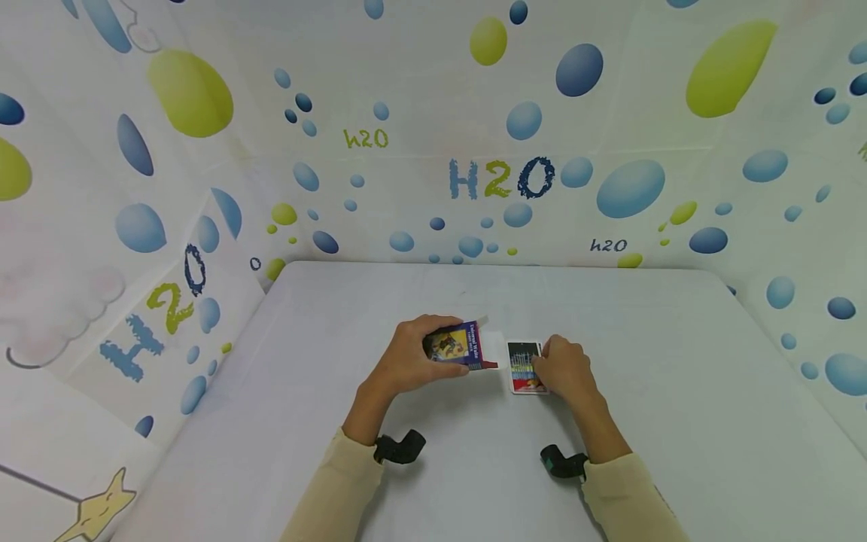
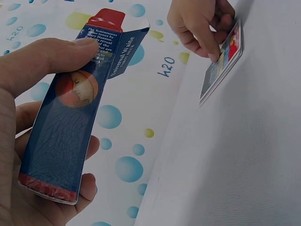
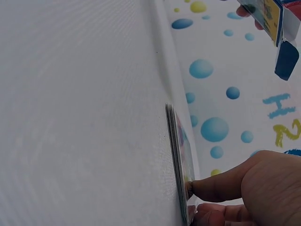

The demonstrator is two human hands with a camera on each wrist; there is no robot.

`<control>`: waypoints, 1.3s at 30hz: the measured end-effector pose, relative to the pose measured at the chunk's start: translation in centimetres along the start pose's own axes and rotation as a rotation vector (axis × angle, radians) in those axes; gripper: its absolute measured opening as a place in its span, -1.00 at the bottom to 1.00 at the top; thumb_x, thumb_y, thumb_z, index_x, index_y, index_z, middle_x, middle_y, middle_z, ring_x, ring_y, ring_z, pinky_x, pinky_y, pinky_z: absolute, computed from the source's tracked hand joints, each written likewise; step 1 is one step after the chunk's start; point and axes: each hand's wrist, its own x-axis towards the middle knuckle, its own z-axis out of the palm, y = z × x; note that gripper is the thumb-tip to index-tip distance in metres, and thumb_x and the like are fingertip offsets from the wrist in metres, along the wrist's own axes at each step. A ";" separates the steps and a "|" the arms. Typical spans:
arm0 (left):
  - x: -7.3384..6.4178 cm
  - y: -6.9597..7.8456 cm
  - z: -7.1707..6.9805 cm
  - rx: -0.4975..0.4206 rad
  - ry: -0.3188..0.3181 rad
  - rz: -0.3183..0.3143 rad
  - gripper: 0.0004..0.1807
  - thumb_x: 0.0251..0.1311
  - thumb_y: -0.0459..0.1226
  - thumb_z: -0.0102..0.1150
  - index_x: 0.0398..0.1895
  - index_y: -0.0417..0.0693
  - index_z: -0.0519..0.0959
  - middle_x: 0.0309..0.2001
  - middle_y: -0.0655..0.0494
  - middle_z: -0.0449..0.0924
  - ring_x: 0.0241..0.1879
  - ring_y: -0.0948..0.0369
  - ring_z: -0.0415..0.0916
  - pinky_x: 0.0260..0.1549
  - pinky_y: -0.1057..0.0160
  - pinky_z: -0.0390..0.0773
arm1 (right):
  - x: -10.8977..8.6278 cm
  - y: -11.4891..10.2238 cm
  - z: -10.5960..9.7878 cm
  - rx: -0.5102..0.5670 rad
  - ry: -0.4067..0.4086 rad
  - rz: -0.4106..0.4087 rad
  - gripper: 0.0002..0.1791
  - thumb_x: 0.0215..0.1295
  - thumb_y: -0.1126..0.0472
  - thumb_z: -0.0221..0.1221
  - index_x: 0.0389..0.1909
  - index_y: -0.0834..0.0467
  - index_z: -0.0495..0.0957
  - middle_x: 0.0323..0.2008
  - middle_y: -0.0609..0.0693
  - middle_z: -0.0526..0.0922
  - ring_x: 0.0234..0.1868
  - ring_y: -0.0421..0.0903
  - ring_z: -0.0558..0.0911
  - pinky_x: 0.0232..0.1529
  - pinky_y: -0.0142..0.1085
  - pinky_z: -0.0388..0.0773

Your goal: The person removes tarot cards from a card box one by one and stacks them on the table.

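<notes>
My left hand (image 1: 406,360) grips a blue and red card box (image 1: 452,345) above the table, thumb on one side and fingers round the other. In the left wrist view the words "Universal Waite" show on the box's (image 2: 61,136) raised flap, so its end stands open. A thin stack of picture cards (image 1: 523,367) lies face up on the table, just right of the box. My right hand (image 1: 569,369) holds that stack at its right edge. The right wrist view shows the thumb on the upper face of the cards (image 3: 176,155), other fingers curled by the edge.
A white cloth covers the table (image 1: 433,474). Behind it hangs a white backdrop (image 1: 420,60) printed with blue and green drops and "H2O" lettering. Each wrist wears a small black camera mount (image 1: 401,447).
</notes>
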 end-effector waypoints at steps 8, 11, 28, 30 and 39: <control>0.0 -0.1 0.0 -0.018 0.003 0.027 -0.26 -0.14 -0.07 0.63 0.24 0.11 0.61 0.14 0.15 0.63 0.04 0.17 0.50 0.00 0.09 0.58 | -0.1 -0.4 0.2 0.041 0.012 -0.002 -0.65 0.36 0.22 0.16 0.04 0.38 0.47 -0.24 0.28 0.67 -0.37 0.07 0.57 -0.43 -0.16 0.49; 0.0 -0.1 0.0 -0.023 0.005 0.026 -0.26 -0.13 -0.07 0.63 0.23 0.11 0.61 0.13 0.15 0.64 0.02 0.17 0.50 -0.01 0.10 0.58 | -0.1 -0.6 0.3 0.040 0.013 0.010 -0.62 0.37 0.22 0.15 0.08 0.40 0.46 -0.22 0.30 0.67 -0.35 0.07 0.57 -0.39 -0.13 0.52; 0.1 -0.2 -0.1 -0.017 0.001 0.020 -0.25 -0.13 -0.07 0.63 0.24 0.10 0.61 0.17 0.16 0.62 0.06 0.18 0.50 0.01 0.10 0.59 | 0.1 -0.6 0.4 0.043 0.021 -0.019 -0.59 0.38 0.25 0.12 0.17 0.37 0.49 -0.06 0.34 0.68 -0.27 0.11 0.61 -0.30 -0.03 0.57; 0.1 -0.2 -0.2 -0.016 0.001 0.015 -0.25 -0.13 -0.07 0.63 0.24 0.11 0.61 0.16 0.16 0.62 0.06 0.18 0.50 0.01 0.11 0.59 | 0.0 -0.6 0.3 0.043 0.019 -0.019 -0.60 0.38 0.25 0.12 0.17 0.36 0.50 -0.06 0.33 0.68 -0.28 0.10 0.60 -0.32 -0.06 0.55; 0.0 -0.4 -0.2 -0.020 -0.001 0.014 -0.26 -0.13 -0.07 0.63 0.24 0.12 0.61 0.15 0.16 0.63 0.05 0.18 0.50 0.00 0.12 0.58 | -0.2 -0.6 0.2 0.068 0.009 -0.003 -0.57 0.38 0.22 0.13 0.20 0.35 0.48 -0.18 0.28 0.68 -0.34 0.06 0.56 -0.45 -0.20 0.46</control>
